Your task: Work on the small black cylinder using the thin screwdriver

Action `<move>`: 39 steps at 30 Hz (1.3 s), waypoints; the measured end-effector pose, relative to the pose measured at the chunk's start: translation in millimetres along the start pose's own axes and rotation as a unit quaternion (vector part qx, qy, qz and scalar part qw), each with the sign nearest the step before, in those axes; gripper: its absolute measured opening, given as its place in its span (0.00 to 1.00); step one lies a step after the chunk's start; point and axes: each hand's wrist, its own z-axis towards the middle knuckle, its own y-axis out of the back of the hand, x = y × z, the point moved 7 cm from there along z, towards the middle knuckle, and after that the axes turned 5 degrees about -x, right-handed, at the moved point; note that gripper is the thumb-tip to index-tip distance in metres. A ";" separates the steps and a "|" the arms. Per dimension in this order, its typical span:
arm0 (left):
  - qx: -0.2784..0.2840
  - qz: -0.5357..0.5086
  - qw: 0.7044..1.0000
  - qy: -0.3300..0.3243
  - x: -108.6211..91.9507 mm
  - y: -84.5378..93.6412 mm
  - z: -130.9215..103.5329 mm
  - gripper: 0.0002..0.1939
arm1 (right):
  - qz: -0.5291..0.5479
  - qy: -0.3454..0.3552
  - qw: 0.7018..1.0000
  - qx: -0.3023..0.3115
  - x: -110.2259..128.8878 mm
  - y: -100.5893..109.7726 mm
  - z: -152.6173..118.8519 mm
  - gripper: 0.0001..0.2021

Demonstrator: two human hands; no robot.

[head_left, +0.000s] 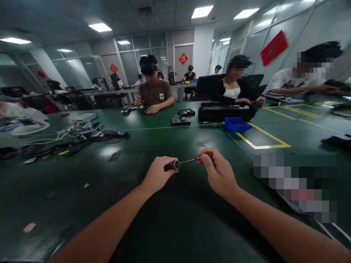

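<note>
Left hand [160, 172] is gripping a cylinder [176, 165] at frame centre. Right hand [221, 171], just right of centre, is gripping a screwdriver [197, 158], pointing it left at the cylinder; tip contact unclear. Blue bin [237, 125] is resting on the table [153, 140], above the right hand in frame.

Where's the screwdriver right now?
In the head view, just right of centre: the screwdriver is in the right hand, its thin shaft pointing left toward the round grey part in the left hand.
</note>
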 end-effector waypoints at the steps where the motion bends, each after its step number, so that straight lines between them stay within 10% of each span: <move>1: 0.000 0.002 1.000 -0.001 -0.1 -0.7 0.0 0.20 | -0.006 0.002 1.000 0.008 0.6 -1.9 0.1 0.09; 18: 0.003 -0.093 0.994 0.059 14.2 -1.0 0.5 0.18 | -0.103 0.018 0.994 0.012 3.4 2.3 6.7 0.09; 27: -0.031 -0.384 0.909 0.161 22.8 11.3 8.7 0.17 | -0.081 0.011 0.996 0.019 1.6 1.3 6.5 0.09; 33: 0.014 -0.098 0.992 0.084 3.4 25.0 7.7 0.16 | -0.078 0.015 0.996 0.030 3.3 -0.7 5.7 0.08; 39: 0.103 0.139 0.985 -0.016 -3.8 0.5 5.2 0.11 | -0.085 0.011 0.995 0.041 6.2 -1.1 4.9 0.09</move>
